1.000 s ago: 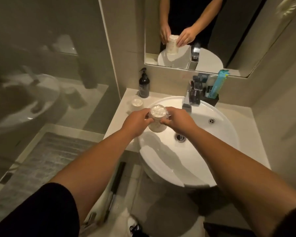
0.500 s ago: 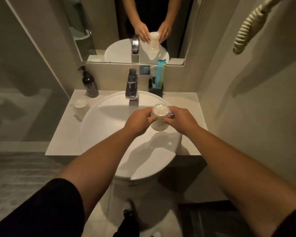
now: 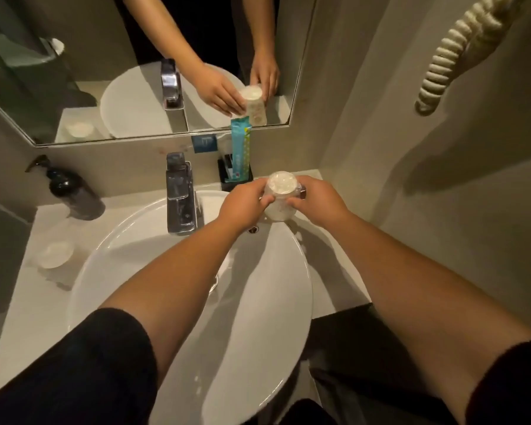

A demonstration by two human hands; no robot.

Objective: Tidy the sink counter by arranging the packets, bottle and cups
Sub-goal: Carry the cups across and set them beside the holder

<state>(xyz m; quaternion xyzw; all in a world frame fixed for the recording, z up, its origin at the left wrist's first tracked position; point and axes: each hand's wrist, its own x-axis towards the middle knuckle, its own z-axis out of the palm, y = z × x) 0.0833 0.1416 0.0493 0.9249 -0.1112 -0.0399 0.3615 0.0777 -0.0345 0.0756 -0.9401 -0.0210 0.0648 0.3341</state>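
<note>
Carried from above the middle of the basin toward the back right corner of the worktop [image 3: 311,174]: a wrapped cup [image 3: 280,194], now just in front of the black holder [image 3: 234,179] with its turquoise packet [image 3: 240,147]. Held between both hands over the rear right rim of the sink [image 3: 196,302], not yet set down as far as can be judged, its base hidden behind the fingers. Left hand [image 3: 242,205] reaching in from the basin side, thumb and fingers [image 3: 265,200] clamped on the cup's left flank. Right hand [image 3: 318,201] mirroring it, fingers pressed on the right flank, wrist level and forearm angled in from the front right edge. Both forearms stretched well forward across the basin, elbows low, black sleeves at the front edge. Likely meaning for the task: this cup bound for a spot beside the holder at the back right. Second wrapped cup [image 3: 56,254] resting on the left side of the worktop, well apart from the first and probably due to join it. Dark pump bottle [image 3: 74,191] upright in the back left corner, tap [image 3: 180,191] between it and the holder. Next move calling for a straight, gentle lowering onto the narrow strip between sink rim and wall.
</note>
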